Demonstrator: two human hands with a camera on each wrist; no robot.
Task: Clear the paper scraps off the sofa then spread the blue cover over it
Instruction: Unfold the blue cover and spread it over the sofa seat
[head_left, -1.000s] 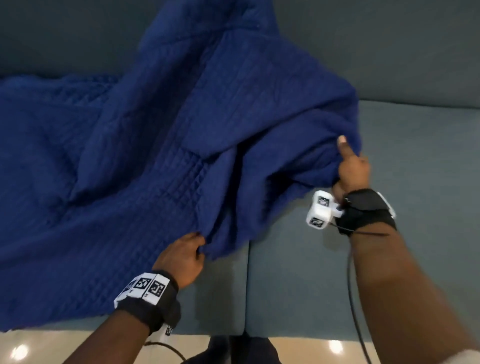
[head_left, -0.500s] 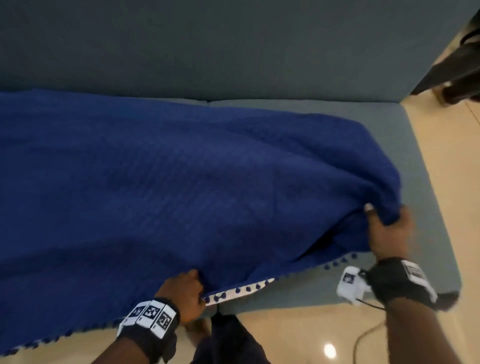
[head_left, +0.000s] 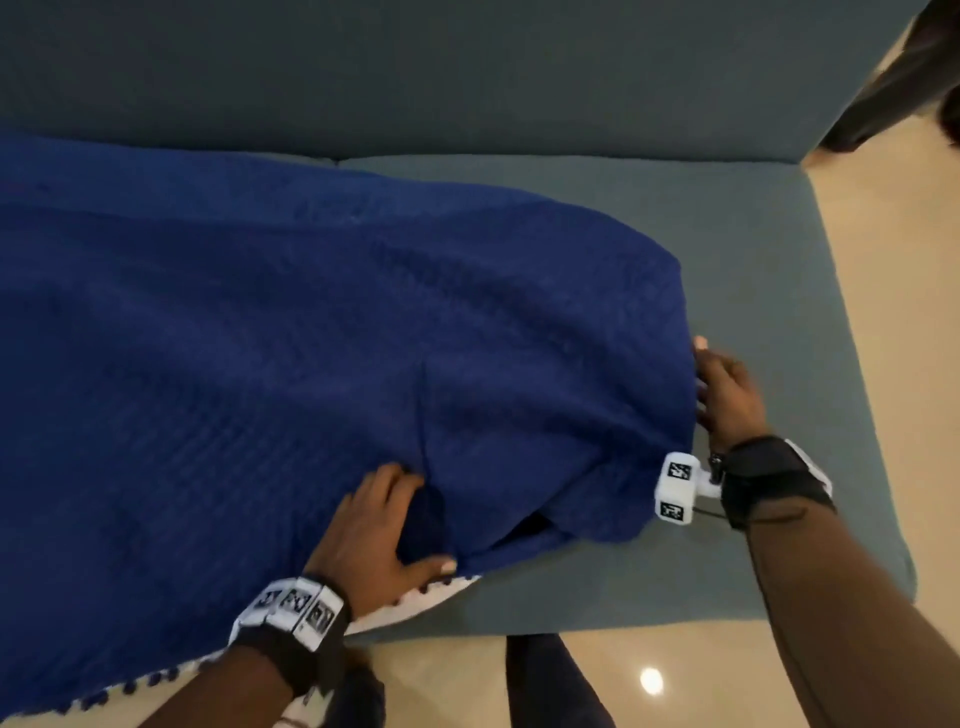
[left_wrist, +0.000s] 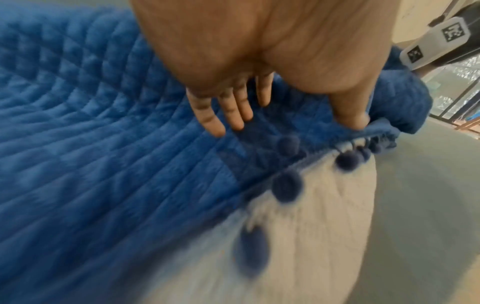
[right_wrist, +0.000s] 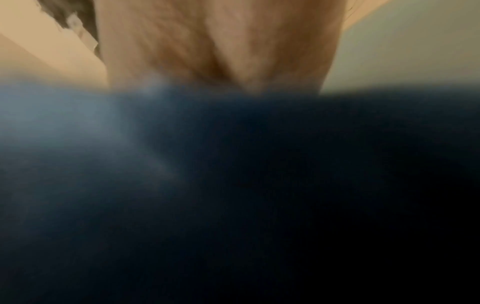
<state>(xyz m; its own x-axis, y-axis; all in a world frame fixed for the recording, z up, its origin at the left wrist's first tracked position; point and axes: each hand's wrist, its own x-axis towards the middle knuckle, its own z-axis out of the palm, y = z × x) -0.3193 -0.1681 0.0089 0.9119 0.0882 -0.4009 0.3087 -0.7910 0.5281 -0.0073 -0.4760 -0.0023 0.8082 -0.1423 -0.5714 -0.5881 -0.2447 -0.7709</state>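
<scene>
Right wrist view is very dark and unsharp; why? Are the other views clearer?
Right wrist view: the blue cover sits right at the lens, dark and out of focus; only the right hand's palm shows. Left wrist view: motion blur smears the cover's pompom edge; the left hand's fingers are clearer. Head view: fairly sharp, one glare spot on the floor.

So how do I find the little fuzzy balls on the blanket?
Start at the grey-green sofa, then the quilted blue cover lying over its seat. Follow the cover's front edge to the left hand, where a row of pom-poms hangs along the hem. They are round, fuzzy and dark blue against the cover's white underside, unlike the flat quilted squares.
</scene>
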